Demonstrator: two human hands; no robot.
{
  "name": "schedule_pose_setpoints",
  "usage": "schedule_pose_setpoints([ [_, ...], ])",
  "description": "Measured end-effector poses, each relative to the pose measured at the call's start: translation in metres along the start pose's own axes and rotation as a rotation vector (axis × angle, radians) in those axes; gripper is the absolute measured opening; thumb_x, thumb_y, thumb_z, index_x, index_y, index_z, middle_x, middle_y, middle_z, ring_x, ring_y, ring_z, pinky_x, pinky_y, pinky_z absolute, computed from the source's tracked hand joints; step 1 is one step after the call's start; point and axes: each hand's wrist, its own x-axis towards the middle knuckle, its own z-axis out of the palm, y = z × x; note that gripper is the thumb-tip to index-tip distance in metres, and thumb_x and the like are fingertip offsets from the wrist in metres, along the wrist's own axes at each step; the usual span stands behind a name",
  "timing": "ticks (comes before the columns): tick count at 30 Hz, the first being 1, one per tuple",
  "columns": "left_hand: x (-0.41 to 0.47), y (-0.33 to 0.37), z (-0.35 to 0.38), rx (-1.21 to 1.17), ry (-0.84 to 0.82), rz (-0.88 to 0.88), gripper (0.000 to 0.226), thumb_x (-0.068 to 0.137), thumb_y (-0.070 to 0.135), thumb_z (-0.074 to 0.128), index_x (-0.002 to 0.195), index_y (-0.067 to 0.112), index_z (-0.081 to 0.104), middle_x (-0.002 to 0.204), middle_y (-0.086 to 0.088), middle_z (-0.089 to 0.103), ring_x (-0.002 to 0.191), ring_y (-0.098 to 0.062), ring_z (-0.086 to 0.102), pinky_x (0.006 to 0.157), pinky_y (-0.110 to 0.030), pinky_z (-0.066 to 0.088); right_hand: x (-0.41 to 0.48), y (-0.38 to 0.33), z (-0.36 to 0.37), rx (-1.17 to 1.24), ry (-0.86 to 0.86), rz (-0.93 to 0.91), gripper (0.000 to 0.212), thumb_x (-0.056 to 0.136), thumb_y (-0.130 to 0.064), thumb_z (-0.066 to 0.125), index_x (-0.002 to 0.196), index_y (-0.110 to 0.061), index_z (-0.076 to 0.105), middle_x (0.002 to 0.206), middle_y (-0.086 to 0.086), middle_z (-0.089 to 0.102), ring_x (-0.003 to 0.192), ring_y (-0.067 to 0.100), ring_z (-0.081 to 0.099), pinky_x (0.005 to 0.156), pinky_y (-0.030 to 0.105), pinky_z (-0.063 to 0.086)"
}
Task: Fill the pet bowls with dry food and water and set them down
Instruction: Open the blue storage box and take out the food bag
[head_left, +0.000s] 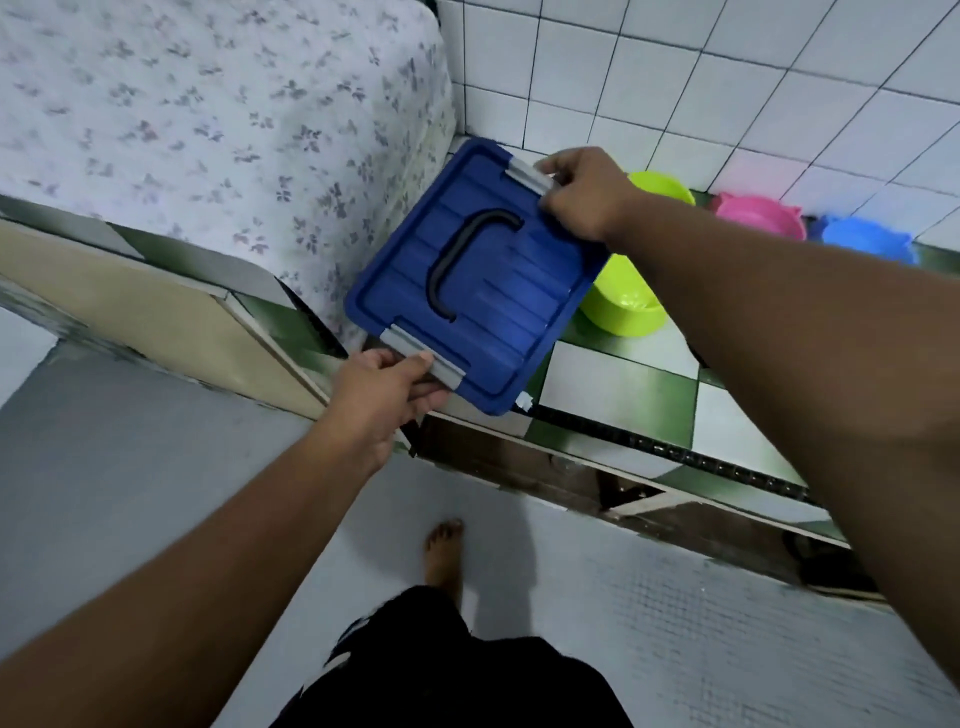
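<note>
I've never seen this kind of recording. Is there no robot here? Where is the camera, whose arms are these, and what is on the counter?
There is no machine. A person works bare-handed, and the one camera sits on their head, looking down, so the arms are their own. The left hand grips the near grey clip, and the right hand grips the far grey clip, of a blue lid with a black handle. On the tiled counter beside it stand two green bowls, a pink bowl and a blue bowl.
</note>
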Motion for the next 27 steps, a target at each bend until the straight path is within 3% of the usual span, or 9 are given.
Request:
schedule_pose_setpoints([
  [3,0.019,0.003,0.007,-0.082,-0.015,-0.047,0.027,0.099,0.010,0.066,0.123,-0.002,0.059,0.111,-0.018,0.074,0.091,-0.024,0.078,0.074,-0.030,0.063,0.032,-0.005,0.009,-0.098,-0.036,-0.037,0.037,0.090,-0.017,0.062,0.126,-0.013,0.066,0.106,0.003,0.066,0.096,0.014,0.060,0.088,0.019,0.045],
  [8,0.039,0.012,0.023,-0.147,-0.044,-0.093,0.025,0.098,0.008,0.067,0.119,-0.003,0.059,0.109,-0.020,0.074,0.090,-0.026,0.078,0.071,-0.029,0.063,0.070,-0.003,0.017,-0.164,-0.029,0.022,0.031,0.095,-0.014,0.056,0.124,-0.012,0.067,0.123,0.008,0.067,0.116,0.022,0.061,0.088,0.017,0.039],
  [14,0.054,0.015,0.046,-0.232,-0.058,-0.097,0.026,0.097,0.006,0.066,0.119,-0.004,0.056,0.105,-0.023,0.072,0.081,-0.025,0.077,0.067,-0.029,0.062,0.096,0.007,0.022,-0.239,0.017,0.026,0.029,0.096,-0.015,0.056,0.123,-0.014,0.067,0.126,0.009,0.066,0.121,0.025,0.059,0.103,0.026,0.044],
  [21,0.051,0.015,0.061,-0.293,-0.057,-0.055,0.023,0.097,0.004,0.065,0.117,0.001,0.054,0.116,-0.027,0.068,0.087,-0.028,0.074,0.069,-0.030,0.063,0.093,0.011,0.023,-0.288,0.065,-0.047,0.036,0.099,-0.018,0.050,0.132,-0.011,0.062,0.136,0.014,0.060,0.127,0.032,0.053,0.107,0.032,0.042],
  [24,0.043,0.012,0.062,-0.229,-0.108,-0.085,0.035,0.097,0.012,0.067,0.126,-0.001,0.052,0.118,-0.025,0.070,0.096,-0.031,0.076,0.076,-0.033,0.064,0.067,0.014,0.019,-0.269,0.094,-0.091,0.043,0.098,-0.017,0.053,0.141,-0.011,0.053,0.145,0.011,0.053,0.135,0.027,0.048,0.107,0.023,0.034],
  [27,0.022,0.006,0.069,-0.011,-0.209,-0.117,0.037,0.100,0.018,0.066,0.129,0.001,0.051,0.111,-0.022,0.071,0.099,-0.032,0.075,0.077,-0.035,0.065,0.029,0.021,0.012,-0.225,0.149,-0.136,0.046,0.095,-0.019,0.057,0.140,-0.012,0.054,0.144,0.011,0.052,0.134,0.026,0.048,0.108,0.023,0.033],
])
